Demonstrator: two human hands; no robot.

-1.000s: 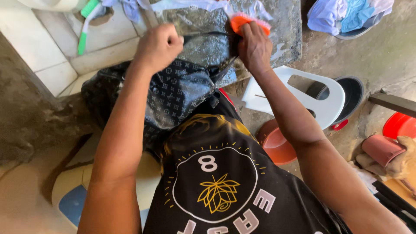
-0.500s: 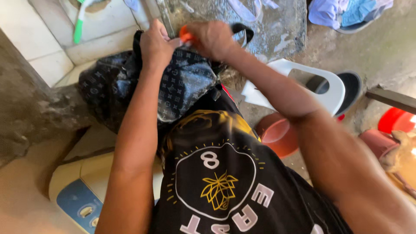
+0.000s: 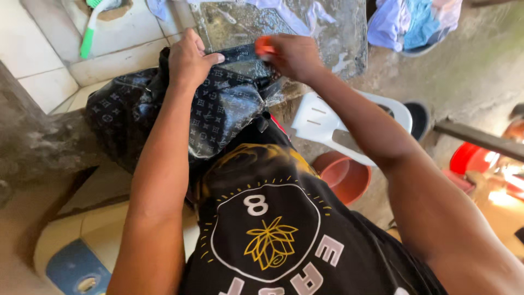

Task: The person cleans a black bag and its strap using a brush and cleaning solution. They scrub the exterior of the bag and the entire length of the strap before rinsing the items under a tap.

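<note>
Left hand (image 3: 189, 59) stretched forward from a long bare forearm, palm down, fingers pressed together and curled over the upper edge of the wet black patterned garment (image 3: 218, 109), clamping it in place. Right hand (image 3: 295, 54) reaching in from the other side, wrist bent, fingers closed round a small orange scrubbing brush (image 3: 266, 47), only one end of it showing past the fingers. Garment draped over the near edge of the soapy grey stone washing slab (image 3: 295, 24), its bulk hanging down from that edge toward the lap, partly hidden by the left forearm; brush touching the cloth right at that edge, just beside the left fingertips. Beyond the slab's far left corner, a green-handled brush (image 3: 90, 33) lying on pale floor tiles (image 3: 38, 49). To the right of the slab, a basin of blue and white laundry (image 3: 409, 24). Below the slab's right corner, a white plastic stool (image 3: 338, 123), with a reddish-brown round bowl (image 3: 344, 175) near it on the ground. Further right of the slab, a red tub (image 3: 472, 158), half cut off by a dark bar.
</note>
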